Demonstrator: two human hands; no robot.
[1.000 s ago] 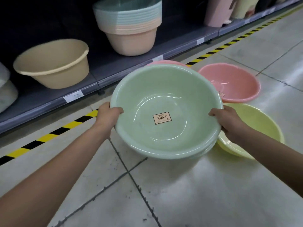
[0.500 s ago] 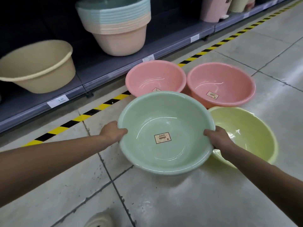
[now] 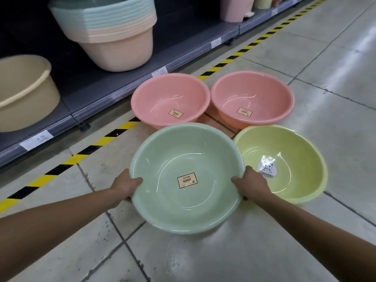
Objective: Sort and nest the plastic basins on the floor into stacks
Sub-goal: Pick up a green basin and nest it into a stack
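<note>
A pale green basin (image 3: 162, 200) with a "CHN SERIES" label sits low over the tiled floor in front of me. My left hand (image 3: 127, 185) grips its left rim and my right hand (image 3: 251, 185) grips its right rim, thumbs inside. A yellow basin (image 3: 291, 180) stands on the floor just right of it, partly behind my right hand. Two pink basins stand side by side beyond: the left pink basin (image 3: 162, 96) and the right pink basin (image 3: 262, 92), each with a label inside.
A low grey shelf (image 3: 122, 86) runs along the left with a tall nested stack of tubs (image 3: 114, 31), a beige tub (image 3: 22, 92) and pink bins (image 3: 236, 7). A yellow-black hazard stripe (image 3: 81, 155) lines the floor before it.
Both hands have lowered the green basin toward the floor and drawn it nearer to me. The two pink basins behind it have come fully into view.
</note>
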